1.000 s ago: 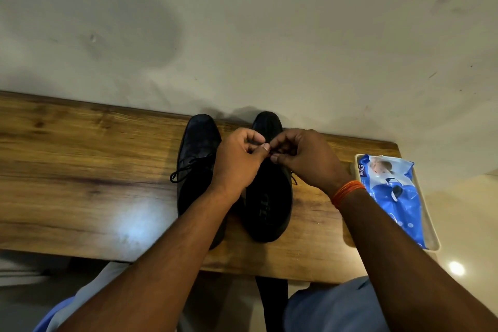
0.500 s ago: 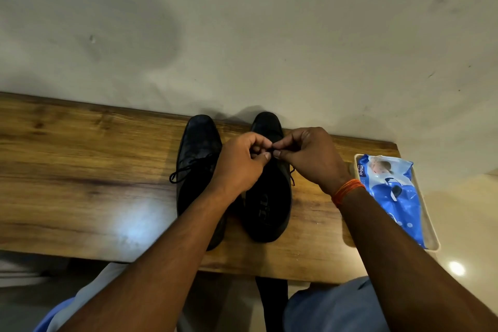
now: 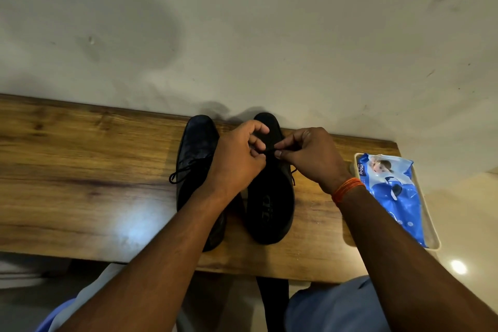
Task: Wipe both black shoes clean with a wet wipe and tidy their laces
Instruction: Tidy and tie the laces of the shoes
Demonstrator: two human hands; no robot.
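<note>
Step in hand: tidying the lace on the right shoe (image 3: 270, 197); looks like a knot or bow being worked. No wipe in either hand.
Left hand (image 3: 237, 162): fingers curled, thumb and forefinger pinching the black lace (image 3: 269, 149) over the shoe's throat.
Right hand (image 3: 310, 156): fingers curled, fingertips pinching the same lace; an orange thread band sits on that wrist.
Key relation: both pinches meet almost tip to tip, directly above the right shoe's lacing, the lace running short and crosswise between them. The shoe's long axis runs away from the person, toe toward the wall, heel opening nearest the body. Both hands are about equally near.
Left shoe (image 3: 198, 159): just beside the other, parallel, partly under the left forearm; its lace (image 3: 186, 170) hangs loose off the outer side, likely undone.
Wet wipes pack (image 3: 390, 191): blue, lying in a pale tray (image 3: 431, 226) at the wooden bench's (image 3: 80, 170) right end, apart from both hands.
</note>
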